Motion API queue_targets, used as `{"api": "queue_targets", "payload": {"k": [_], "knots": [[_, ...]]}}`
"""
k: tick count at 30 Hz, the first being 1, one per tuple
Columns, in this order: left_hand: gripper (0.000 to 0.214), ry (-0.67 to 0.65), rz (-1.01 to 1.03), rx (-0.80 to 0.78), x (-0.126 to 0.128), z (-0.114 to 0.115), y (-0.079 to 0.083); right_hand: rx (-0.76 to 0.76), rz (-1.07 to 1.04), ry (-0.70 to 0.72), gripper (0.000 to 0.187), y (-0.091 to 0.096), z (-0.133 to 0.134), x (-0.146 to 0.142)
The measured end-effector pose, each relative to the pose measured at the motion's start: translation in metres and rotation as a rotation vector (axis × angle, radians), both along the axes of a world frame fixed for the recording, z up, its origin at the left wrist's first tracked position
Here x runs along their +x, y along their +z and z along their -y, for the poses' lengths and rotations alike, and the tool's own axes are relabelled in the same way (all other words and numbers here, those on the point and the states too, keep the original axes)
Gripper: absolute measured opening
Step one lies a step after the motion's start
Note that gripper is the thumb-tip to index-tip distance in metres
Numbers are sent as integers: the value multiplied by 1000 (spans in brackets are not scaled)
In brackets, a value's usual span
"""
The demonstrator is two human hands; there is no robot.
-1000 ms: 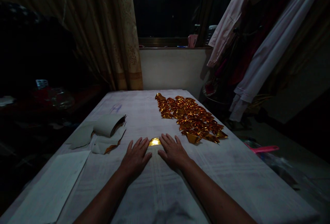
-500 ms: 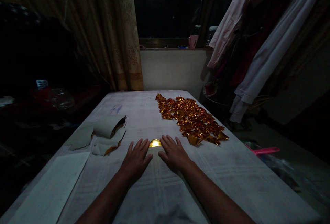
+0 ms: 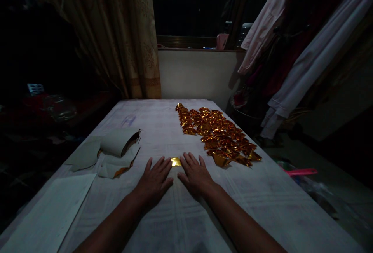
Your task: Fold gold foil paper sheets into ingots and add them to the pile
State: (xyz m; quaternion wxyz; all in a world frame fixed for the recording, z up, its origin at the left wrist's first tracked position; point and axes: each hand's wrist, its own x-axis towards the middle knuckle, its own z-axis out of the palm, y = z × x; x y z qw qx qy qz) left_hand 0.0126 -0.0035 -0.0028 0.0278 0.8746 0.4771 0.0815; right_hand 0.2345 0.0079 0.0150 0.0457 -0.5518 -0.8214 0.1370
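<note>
A small folded piece of gold foil paper point(image 3: 176, 162) lies flat on the cloth-covered table point(image 3: 175, 222), its middle shining between my hands. My left hand point(image 3: 154, 177) rests palm down with fingers stretched out, its fingertips on the foil's left end. From the other side, my right hand point(image 3: 195, 173) lies flat too, fingers spread, fingertips on the right end. Both ends of the foil are hidden under the fingers. Beyond my right hand spreads a pile of folded gold foil pieces point(image 3: 221, 136).
Curled grey-backed sheets point(image 3: 118, 142) lie at the left, with a flat pale sheet point(image 3: 52, 210) nearer me. A pink cup point(image 3: 222, 41) stands on the windowsill. Clothes point(image 3: 291, 86) hang at the right, above a pink handle point(image 3: 301, 171) beside the table.
My hands have come slightly closer together over the foil, so less of it shows between them. The view has shifted a little; the pile and sheets stay put.
</note>
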Motion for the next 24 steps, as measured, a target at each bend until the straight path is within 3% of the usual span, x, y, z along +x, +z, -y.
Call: {"api": "queue_targets", "payload": {"k": [5,9,12,24], "knots": [[58,10,5,-10,3,-12,-3,40,10,-11,69,-2,-7,-6],[60,-10,11,45,5,-19,-7,158,-53,107,61,-5,-6,-12],[58,-41,12,67,5,-19,-6,145,-97,160,57,-6,-4,-16],[56,-54,34,166,-1,-15,-3,114,-61,6,61,-10,5,2]]}}
